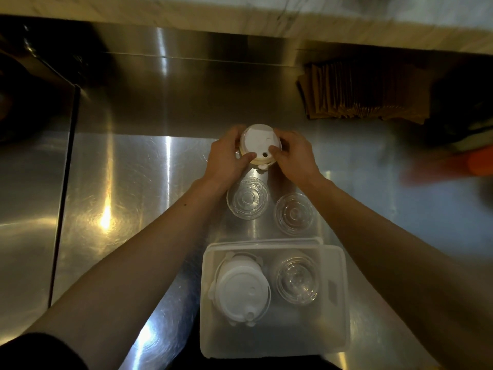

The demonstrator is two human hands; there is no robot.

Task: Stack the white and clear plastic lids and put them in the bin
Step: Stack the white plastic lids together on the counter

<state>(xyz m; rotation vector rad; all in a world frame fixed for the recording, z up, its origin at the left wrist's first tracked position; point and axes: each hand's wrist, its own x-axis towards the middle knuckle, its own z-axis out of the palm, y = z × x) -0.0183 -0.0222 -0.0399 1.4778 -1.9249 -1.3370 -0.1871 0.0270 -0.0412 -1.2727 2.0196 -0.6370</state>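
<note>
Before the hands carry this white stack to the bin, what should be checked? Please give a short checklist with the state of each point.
1. Left hand and right hand both have a grip on the white lid stack: ok.
2. Stack edges aligned: cannot tell.
3. Bin open on top: ok.
4. Free floor space in the bin's near part: ok.
5. Clear lids on the counter gathered: not ok.

Bare forearms, dark left sleeve (40,351)

Two lid stacks (246,197) (294,213) behind the bin (336,303)
</note>
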